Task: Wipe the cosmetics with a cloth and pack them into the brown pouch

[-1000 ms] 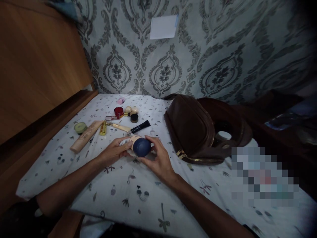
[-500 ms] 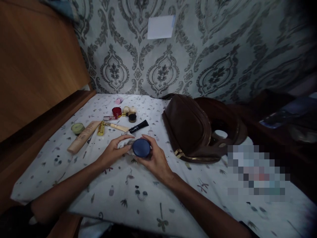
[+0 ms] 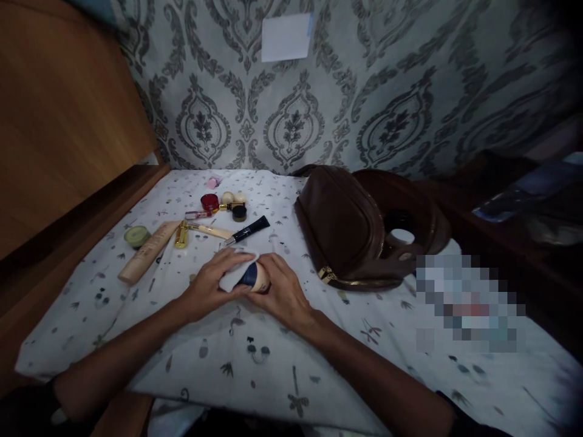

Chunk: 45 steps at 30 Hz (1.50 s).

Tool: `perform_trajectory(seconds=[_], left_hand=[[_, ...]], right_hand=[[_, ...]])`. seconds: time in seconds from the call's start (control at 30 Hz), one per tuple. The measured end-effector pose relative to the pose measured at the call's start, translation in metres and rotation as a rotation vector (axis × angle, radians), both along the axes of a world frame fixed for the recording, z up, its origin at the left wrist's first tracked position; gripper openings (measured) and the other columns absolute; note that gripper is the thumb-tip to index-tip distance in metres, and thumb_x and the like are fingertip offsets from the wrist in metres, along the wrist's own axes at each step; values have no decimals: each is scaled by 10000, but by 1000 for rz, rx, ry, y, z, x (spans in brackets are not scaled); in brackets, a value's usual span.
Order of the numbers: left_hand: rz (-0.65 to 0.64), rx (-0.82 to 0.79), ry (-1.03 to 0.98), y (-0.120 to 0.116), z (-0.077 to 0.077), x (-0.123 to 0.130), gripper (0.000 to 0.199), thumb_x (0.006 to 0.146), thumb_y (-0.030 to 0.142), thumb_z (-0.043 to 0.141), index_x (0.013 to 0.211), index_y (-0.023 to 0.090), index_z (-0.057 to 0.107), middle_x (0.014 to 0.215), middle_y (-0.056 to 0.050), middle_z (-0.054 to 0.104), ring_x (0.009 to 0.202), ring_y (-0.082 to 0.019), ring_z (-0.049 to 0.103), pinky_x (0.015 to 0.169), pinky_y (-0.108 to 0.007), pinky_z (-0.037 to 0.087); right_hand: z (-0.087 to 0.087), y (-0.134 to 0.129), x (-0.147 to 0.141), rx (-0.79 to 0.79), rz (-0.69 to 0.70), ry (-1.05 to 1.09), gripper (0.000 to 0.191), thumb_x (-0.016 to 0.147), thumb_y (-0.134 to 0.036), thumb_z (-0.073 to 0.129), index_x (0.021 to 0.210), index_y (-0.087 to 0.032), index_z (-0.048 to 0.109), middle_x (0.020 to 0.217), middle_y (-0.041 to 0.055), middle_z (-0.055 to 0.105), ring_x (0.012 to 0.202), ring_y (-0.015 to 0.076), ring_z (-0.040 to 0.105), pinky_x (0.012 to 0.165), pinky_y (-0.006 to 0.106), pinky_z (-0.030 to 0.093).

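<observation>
My left hand (image 3: 207,285) is closed on a white cloth or wipe (image 3: 233,274), which lies against the dark blue lid of a small container. My right hand (image 3: 285,288) grips the beige body of that container (image 3: 259,279), tilted on its side. Both hands meet over the patterned white sheet (image 3: 204,370). Just beyond them lies a black tube with a silver end (image 3: 248,230). Further left are a pale-handled brush (image 3: 214,231), a gold tube (image 3: 181,235) and a large beige tube (image 3: 148,255).
A brown bag (image 3: 341,224) stands open on the right, with a white round lid (image 3: 401,237) inside. Small cosmetics include a red round case (image 3: 210,202), a black-lidded jar (image 3: 239,212) and a green jar (image 3: 137,236). A wooden panel (image 3: 68,121) borders the left.
The container has been tipped, so its blue lid now faces left and its beige side shows. The white cloth has come up against the lid in my left hand. The view has shifted slightly.
</observation>
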<state>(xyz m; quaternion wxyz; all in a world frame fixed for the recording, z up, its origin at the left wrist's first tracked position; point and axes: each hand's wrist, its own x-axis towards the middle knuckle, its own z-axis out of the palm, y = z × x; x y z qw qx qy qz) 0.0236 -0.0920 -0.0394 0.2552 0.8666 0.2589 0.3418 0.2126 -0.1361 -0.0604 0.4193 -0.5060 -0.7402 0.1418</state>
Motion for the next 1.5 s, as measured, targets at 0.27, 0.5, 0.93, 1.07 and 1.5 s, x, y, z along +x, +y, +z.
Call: perform_trajectory(seconds=[0.27,0.5,0.93,1.07,1.5], left_hand=[[-167,442,-43,-9,1,5,161,927,141,589,1075,163,649,1261,-150,673,1329,-274,503,1052,-473,496],[109,169,120,-7,-7,-1,557,983,342,507,1508,230,358,1443,-129,537,1321,-260,525,1098,-419,456],[344,-120,24,-3,-1,2,480,855,595,542,1011,170,703,998,-69,757,896,-257,719,769,-301,591],[377,-189,-4,1,8,4,569,752,712,593,882,174,725,904,-66,763,826,-273,724,761,-320,604],[583,-155,92,22,-33,-9,532,734,724,570,866,257,787,1027,-44,778,1101,-392,670,965,-552,542]], right_hand=[[4,9,3,-312,-73,322,280,653,-265,721,899,-177,620,811,-1,642,733,174,584,675,282,480],[1,14,7,-442,109,728,498,583,-381,817,986,-188,600,897,4,660,832,189,619,770,298,505],[-5,5,5,-169,22,283,698,523,-281,871,1170,-270,608,1075,25,681,1019,260,617,900,368,489],[13,-5,14,-128,56,266,722,486,-272,894,1145,-272,598,1088,26,646,1020,255,617,897,364,497],[158,-25,170,155,-197,333,534,731,-415,763,1172,-214,537,1076,24,652,959,192,637,804,287,492]])
